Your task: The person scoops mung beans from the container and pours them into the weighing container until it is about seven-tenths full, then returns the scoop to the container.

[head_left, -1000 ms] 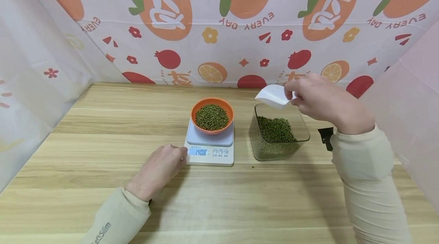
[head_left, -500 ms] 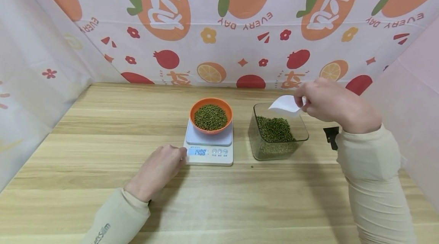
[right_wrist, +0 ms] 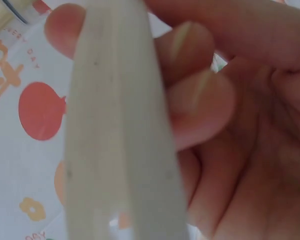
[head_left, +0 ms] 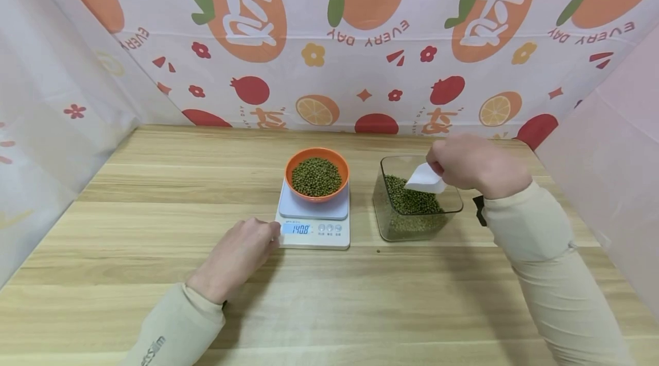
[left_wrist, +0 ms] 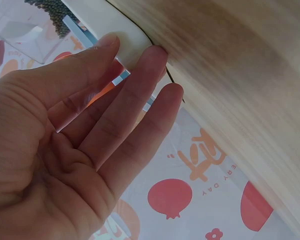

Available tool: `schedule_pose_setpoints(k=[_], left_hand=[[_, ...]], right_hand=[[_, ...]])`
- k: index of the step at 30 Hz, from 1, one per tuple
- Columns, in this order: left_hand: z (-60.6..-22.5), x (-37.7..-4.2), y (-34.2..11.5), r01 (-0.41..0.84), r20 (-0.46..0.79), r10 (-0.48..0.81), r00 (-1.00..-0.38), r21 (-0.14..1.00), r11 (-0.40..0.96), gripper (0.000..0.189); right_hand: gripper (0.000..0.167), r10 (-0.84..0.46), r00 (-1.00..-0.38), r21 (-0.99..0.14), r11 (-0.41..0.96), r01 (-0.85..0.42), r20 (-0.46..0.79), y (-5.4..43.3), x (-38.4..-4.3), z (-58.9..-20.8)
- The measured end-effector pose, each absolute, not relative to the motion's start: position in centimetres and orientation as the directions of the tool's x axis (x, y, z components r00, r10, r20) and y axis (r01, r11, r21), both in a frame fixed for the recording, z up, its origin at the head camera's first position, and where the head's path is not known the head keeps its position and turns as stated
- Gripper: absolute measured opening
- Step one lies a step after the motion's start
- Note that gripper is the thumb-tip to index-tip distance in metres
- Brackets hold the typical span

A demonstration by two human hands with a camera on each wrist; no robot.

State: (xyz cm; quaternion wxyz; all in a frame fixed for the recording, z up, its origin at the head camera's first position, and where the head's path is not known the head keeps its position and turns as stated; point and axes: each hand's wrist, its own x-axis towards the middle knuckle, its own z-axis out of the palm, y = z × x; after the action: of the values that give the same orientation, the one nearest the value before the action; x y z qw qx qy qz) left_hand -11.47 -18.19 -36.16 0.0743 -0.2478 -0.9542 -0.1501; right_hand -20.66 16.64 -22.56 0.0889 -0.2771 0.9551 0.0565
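My right hand grips the handle of a white scoop, which is tilted down inside a clear square container. Its lip is close to the green mung beans there; whether it touches them I cannot tell. The right wrist view has the fingers curled about the white handle. On a white kitchen scale reading 140.8 sits an orange bowl heaped with mung beans. My left hand touches the scale's front left edge, thumb and fingers loosely extended.
One loose bean lies on the wooden table before the container. A small black object is partly hidden behind the right sleeve. Patterned cloth hangs behind the table.
The right hand first moved right, then came down and back left, bringing the scoop from above the container to inside it. Left hand, bowl and the 140.8 reading stayed the same.
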Motion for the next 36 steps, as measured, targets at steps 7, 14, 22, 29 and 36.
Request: schedule_pose_setpoints(k=[7,14,22,29,36], left_hand=[[-36.2,-11.5,-18.2,0.496,0.216,0.451,-0.866,0.256,0.83,0.034],[-36.2,-11.5,-18.1,0.499,0.222,0.451,-0.864,0.263,0.826,0.036],[-36.1,-11.6,-18.1,0.497,0.219,0.451,-0.865,0.265,0.826,0.041],[-36.2,-11.7,-18.1,0.488,0.215,0.443,-0.871,0.26,0.833,0.039],[-36.3,-11.6,-18.3,0.496,0.224,0.448,-0.865,0.254,0.83,0.04]], right_hand=[[0.027,-0.493,-0.823,0.056,0.848,-0.527,-0.284,15.7,-20.7,-23.3],[0.031,-0.509,-0.807,0.062,0.834,-0.549,-0.3,15.5,-20.6,-24.0],[0.031,-0.54,-0.791,0.039,0.819,-0.573,-0.288,15.5,-20.7,-24.7],[0.031,-0.509,-0.796,0.02,0.839,-0.544,-0.328,15.2,-20.8,-24.9],[0.033,-0.479,-0.805,-0.017,0.863,-0.506,-0.35,15.1,-20.7,-25.1]])
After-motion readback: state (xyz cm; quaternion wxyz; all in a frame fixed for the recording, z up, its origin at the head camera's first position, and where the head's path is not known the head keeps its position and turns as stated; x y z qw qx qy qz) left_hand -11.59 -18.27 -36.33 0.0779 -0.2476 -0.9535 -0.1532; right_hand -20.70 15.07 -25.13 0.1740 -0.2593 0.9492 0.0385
